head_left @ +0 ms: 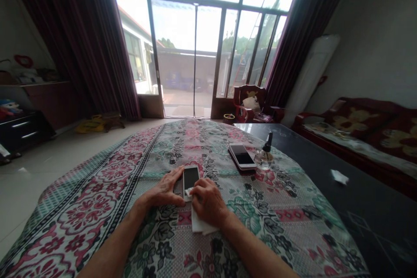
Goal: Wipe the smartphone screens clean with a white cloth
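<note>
A white smartphone (191, 177) with a dark screen lies flat on the patterned cloth in front of me. My left hand (164, 189) steadies it from the left, fingers at its upper edge and thumb at its lower edge. In my right hand (208, 200) a folded white tissue (199, 222) is pinched, its tip pressed on the lower part of the screen. The rest of the tissue hangs out beneath that hand, partly hidden. To the right lies another white phone (243, 156) on a dark flat object, next to a clear bottle (263, 159) with a black spray or pump top.
The floral tablecloth (114, 173) covers the surface under my hands. At the right, a black tabletop (368, 208) carries a crumpled white tissue (339, 177). Beyond are a red sofa (368, 117), an armchair (249, 95) and glass doors (192, 61).
</note>
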`<state>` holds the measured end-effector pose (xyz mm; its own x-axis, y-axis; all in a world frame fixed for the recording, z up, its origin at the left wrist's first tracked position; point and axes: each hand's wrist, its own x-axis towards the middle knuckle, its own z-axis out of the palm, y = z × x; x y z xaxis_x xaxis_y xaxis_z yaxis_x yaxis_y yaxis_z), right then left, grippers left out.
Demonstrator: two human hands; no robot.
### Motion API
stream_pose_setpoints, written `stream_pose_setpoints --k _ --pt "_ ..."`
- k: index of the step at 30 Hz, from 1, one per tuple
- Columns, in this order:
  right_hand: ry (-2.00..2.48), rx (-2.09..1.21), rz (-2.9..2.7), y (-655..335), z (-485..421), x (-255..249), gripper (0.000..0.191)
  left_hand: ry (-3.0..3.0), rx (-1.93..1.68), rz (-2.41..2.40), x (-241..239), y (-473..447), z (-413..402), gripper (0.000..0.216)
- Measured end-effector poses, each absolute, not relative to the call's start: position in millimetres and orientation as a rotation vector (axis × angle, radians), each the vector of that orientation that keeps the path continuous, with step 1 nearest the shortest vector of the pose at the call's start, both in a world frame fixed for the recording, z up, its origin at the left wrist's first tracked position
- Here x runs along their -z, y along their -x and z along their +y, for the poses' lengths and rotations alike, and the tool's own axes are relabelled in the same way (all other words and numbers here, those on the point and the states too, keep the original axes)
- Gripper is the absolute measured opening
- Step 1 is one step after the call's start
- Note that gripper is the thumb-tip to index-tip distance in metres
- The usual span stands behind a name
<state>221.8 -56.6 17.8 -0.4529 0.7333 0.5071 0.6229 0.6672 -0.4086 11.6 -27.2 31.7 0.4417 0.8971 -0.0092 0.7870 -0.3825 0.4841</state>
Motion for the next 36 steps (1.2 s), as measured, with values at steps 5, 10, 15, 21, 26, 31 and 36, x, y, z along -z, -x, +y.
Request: stream_pose_setpoints --k 5,10,15,21,26,31,36 --pt "1.147 -0.206 -2.137 -237.4 -52.4 -18.8 0.015 -2.266 -0.373 1.408 -30.0 -10.2 -26.7 0.108" --pt "1.067 -0.184 -2.234 -232.6 -56.9 -20.6 0.015 -2.269 -0.388 1.410 -27.8 -10.1 -28.3 0.108" --pt "0.984 -0.201 -2.323 -217.8 -57.5 -23.5 0.016 -2.262 -0.376 1.436 -27.2 -12.0 -30.3 0.105" --pt "0.939 -0.217 -2.348 -210.0 -54.9 -22.9 0.014 -2.280 -0.359 1.461 -31.3 -15.5 -33.0 0.102" --pt "0.977 -0.217 -2.284 -215.6 -50.1 -20.4 0.015 -2.282 -0.356 1.447 -33.9 -16.6 -33.6 0.102" --pt "1.132 -0.213 -2.142 -226.8 -43.3 -17.4 0.018 -2.283 -0.349 1.443 -34.5 -16.9 -33.1 0.106" --pt "1.215 -0.181 -2.081 -228.9 -41.5 -14.5 0.017 -2.302 -0.355 1.454 -31.7 -17.4 -32.0 0.106"
